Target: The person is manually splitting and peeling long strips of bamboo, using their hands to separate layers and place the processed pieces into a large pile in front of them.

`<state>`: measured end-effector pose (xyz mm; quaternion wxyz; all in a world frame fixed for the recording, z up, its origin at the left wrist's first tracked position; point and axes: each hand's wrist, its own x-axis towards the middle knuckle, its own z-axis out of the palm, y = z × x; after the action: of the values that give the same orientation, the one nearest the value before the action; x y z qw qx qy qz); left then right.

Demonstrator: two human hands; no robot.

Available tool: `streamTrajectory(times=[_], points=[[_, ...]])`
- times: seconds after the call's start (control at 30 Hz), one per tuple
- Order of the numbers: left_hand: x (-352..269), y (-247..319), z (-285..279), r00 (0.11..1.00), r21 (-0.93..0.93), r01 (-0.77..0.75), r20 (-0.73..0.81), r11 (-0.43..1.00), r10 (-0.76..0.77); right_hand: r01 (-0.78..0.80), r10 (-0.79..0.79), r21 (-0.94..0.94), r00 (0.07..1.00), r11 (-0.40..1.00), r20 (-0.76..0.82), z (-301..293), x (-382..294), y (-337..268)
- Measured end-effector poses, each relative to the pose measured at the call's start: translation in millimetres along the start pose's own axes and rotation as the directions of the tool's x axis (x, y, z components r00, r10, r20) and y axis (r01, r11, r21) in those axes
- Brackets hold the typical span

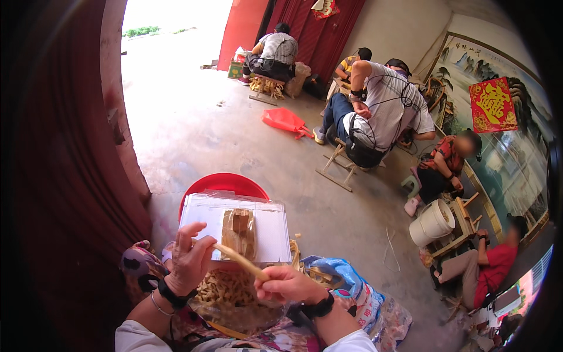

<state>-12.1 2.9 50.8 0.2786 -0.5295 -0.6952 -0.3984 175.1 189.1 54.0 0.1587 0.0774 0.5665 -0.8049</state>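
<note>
A pale, flat strip (239, 259) of what looks like plant fibre stretches slantwise between my hands. My left hand (191, 253) pinches its upper left end between thumb and fingers, other fingers raised. My right hand (288, 284) grips the lower right end. Below and beyond the strip lies a white board (270, 229) with clear tape along its far edge. On the board rests a brown block wrapped in clear tape (239, 246). Nearer my body, under my hands, is a heap of short, curled pale pieces (226, 286) in a clear plastic bag or container.
A red basin (224, 179) sits under the board. At right lie a blue and white woven sack (352, 281) and loose strips (323, 277). Beyond are a red plastic bag (286, 119), a white bucket (433, 223) and several seated people, one on a wooden folding stool (336, 165).
</note>
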Motion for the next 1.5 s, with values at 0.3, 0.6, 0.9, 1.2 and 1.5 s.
streamTrajectory(times=[0.3, 0.6, 0.9, 1.2, 1.5], points=[[-34, 13, 26, 0.359, -0.345, 0.925, 0.931, 0.161, -0.068, 0.239, -0.501, -0.738, 0.852, 0.632, -0.153, -3, 29, 36], [-34, 18, 36, 0.527, -0.527, 0.85, 0.85, -0.008, -0.005, 0.192, -0.185, 0.0, 0.947, 0.981, -0.261, 8, 27, 32], [-17, 33, 19, 0.914, -0.547, 0.069, 0.371, 0.835, 0.167, 0.07, -0.059, 0.415, 0.998, 0.907, -0.038, 4, 34, 42], [-29, 24, 19, 0.799, -0.36, 0.222, 0.6, 0.906, 0.042, 0.031, -0.057, -0.081, 0.939, 0.996, -0.34, 21, 37, 42], [-38, 5, 25, 0.828, -0.287, 0.251, 0.558, 0.924, -0.051, 0.029, -0.014, 0.114, 0.991, 0.993, -0.133, 10, 33, 33]])
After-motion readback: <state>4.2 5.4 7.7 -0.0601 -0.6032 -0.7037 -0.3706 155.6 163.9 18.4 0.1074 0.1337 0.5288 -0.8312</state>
